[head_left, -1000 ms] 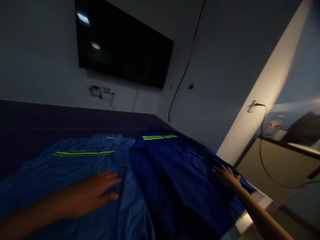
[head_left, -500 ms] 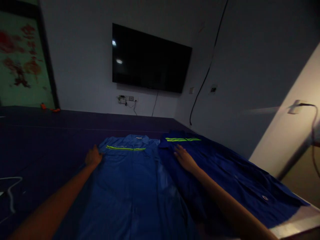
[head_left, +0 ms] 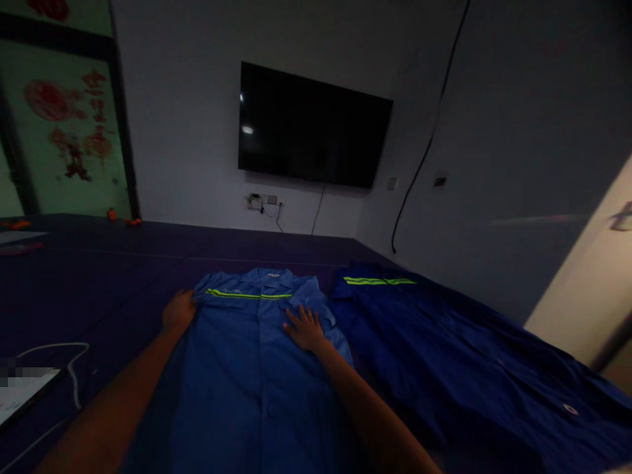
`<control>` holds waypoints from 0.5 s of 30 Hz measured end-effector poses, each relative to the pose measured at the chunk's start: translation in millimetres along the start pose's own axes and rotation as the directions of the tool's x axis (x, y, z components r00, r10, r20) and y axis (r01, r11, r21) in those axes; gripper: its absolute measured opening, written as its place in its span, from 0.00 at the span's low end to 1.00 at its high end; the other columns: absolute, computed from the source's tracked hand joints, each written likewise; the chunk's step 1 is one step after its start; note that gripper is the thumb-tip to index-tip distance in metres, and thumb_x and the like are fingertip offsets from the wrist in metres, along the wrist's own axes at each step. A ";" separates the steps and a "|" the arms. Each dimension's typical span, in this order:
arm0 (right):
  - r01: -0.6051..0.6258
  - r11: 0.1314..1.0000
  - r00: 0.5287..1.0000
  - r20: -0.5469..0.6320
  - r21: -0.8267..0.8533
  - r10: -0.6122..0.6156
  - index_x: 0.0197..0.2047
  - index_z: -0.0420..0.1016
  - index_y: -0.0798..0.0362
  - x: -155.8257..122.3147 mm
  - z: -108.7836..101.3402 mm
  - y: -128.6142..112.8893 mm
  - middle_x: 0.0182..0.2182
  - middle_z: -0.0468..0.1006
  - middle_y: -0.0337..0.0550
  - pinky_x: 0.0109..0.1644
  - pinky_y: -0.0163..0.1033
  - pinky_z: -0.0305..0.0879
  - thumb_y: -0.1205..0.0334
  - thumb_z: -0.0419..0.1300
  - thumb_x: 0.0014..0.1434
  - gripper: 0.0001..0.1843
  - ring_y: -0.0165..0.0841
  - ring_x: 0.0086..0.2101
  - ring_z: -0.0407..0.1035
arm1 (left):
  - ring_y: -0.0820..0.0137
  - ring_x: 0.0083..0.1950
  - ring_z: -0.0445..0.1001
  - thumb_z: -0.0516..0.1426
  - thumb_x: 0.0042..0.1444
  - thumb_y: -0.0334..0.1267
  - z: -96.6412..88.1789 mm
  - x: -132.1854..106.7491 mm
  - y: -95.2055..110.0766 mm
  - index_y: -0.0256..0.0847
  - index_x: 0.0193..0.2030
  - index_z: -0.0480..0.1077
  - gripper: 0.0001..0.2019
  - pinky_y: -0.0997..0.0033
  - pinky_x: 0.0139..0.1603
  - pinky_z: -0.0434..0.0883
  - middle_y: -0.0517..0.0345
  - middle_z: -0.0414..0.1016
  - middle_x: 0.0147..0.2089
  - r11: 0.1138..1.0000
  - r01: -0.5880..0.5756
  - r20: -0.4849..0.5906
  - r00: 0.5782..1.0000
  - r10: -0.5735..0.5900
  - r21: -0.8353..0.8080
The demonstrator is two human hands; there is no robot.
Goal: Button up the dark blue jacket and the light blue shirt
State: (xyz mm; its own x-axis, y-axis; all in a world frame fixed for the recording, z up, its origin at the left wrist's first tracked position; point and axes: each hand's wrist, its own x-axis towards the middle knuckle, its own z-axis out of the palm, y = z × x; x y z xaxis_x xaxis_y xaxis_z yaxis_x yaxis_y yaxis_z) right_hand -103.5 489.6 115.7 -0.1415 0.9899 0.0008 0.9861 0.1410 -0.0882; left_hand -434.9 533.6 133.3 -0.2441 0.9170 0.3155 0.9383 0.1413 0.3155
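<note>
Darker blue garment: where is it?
The darker blue garment lies at lower right in the head view, just right of the lighter blue garment and below the hanging cable.

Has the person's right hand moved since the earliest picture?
Yes, leftward: the right hand, first past the right edge of the television, is now below its middle, on the lighter blue shirt.

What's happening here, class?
A person's left hand is at the left edge of a light blue collared work shirt; whether its grip has closed on the cloth is unclear. The right hand lies spread on the chest, near the yellow-green stripe. The shirt lies front up, and a dark blue striped work garment lies to its right.
</note>
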 end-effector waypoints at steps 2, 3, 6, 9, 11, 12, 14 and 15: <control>-0.036 0.999 0.999 -0.021 -0.015 0.036 0.65 0.40 0.40 5.5 5.8 -6.9 0.65 0.39 0.44 0.60 0.58 0.29 0.39 0.34 0.60 0.33 0.46 0.62 0.34 | 0.56 0.48 0.70 0.45 0.56 0.40 -5.1 -2.7 -8.9 0.33 0.56 0.61 0.22 0.62 0.43 0.67 0.39 0.65 0.53 0.999 -0.016 -0.019 1.000 0.017 0.041; -0.064 0.998 0.997 -0.033 -0.021 0.063 0.65 0.41 0.41 8.7 7.3 -8.0 0.65 0.40 0.44 0.61 0.57 0.29 0.40 0.33 0.60 0.32 0.45 0.62 0.35 | 0.54 0.49 0.69 0.45 0.56 0.43 -8.0 -5.6 -10.7 0.32 0.57 0.59 0.25 0.60 0.44 0.67 0.37 0.64 0.54 0.998 -0.008 -0.027 1.000 0.010 0.057; -0.153 0.988 0.983 -0.107 -0.015 0.151 0.65 0.46 0.45 18.7 5.7 0.3 0.64 0.44 0.48 0.61 0.55 0.31 0.46 0.33 0.63 0.30 0.44 0.62 0.37 | 0.48 0.54 0.64 0.44 0.55 0.50 -19.2 -24.5 -10.1 0.30 0.62 0.51 0.32 0.53 0.46 0.66 0.33 0.62 0.55 0.992 0.086 -0.017 0.996 -0.085 0.093; -0.207 0.978 0.956 -0.204 0.030 0.209 0.63 0.53 0.51 26.7 -2.3 21.3 0.64 0.46 0.52 0.62 0.53 0.33 0.49 0.37 0.64 0.28 0.45 0.62 0.38 | 0.46 0.55 0.63 0.44 0.54 0.52 -34.5 -60.3 -13.1 0.33 0.64 0.47 0.34 0.50 0.45 0.65 0.32 0.61 0.56 0.985 0.111 0.109 0.986 -0.126 0.134; -0.239 0.970 0.943 -0.226 0.051 0.244 0.62 0.53 0.56 29.9 -7.9 34.7 0.63 0.46 0.57 0.61 0.53 0.35 0.52 0.37 0.64 0.28 0.46 0.62 0.39 | 0.45 0.53 0.65 0.43 0.54 0.54 -45.9 -90.5 -21.1 0.36 0.64 0.47 0.34 0.50 0.45 0.65 0.33 0.62 0.55 0.982 0.076 0.208 0.972 -0.112 0.175; -0.257 0.965 0.936 -0.233 0.060 0.263 0.63 0.52 0.57 31.0 -10.0 39.5 0.63 0.45 0.58 0.61 0.53 0.37 0.53 0.36 0.64 0.28 0.47 0.62 0.39 | 0.45 0.52 0.66 0.42 0.55 0.54 -51.4 -105.7 -26.4 0.36 0.64 0.47 0.34 0.50 0.44 0.65 0.33 0.63 0.55 0.979 0.061 0.223 0.969 -0.104 0.194; -0.278 0.958 0.925 -0.247 0.073 0.288 0.63 0.51 0.58 32.1 -12.0 43.4 0.63 0.44 0.59 0.61 0.53 0.39 0.54 0.36 0.64 0.28 0.47 0.62 0.39 | 0.48 0.48 0.70 0.41 0.56 0.51 -61.1 -133.0 -37.7 0.35 0.64 0.47 0.32 0.52 0.42 0.66 0.33 0.65 0.53 0.974 0.050 0.223 0.970 -0.101 0.221; -0.274 0.959 0.924 -0.257 0.072 0.283 0.63 0.51 0.58 32.1 -11.8 42.4 0.63 0.43 0.58 0.61 0.52 0.39 0.54 0.37 0.64 0.28 0.46 0.62 0.38 | 0.50 0.45 0.72 0.40 0.58 0.48 -65.0 -143.8 -43.3 0.34 0.63 0.48 0.30 0.54 0.41 0.67 0.33 0.67 0.51 0.975 0.054 0.220 0.970 -0.103 0.216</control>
State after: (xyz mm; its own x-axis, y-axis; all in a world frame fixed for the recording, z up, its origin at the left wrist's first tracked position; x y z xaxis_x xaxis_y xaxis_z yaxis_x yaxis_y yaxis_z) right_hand -65.2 527.5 123.7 0.1707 0.9576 0.2319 0.9782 -0.1364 -0.1569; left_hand -456.4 371.3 132.4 -0.2796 0.9570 0.0768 0.9544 0.2683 0.1310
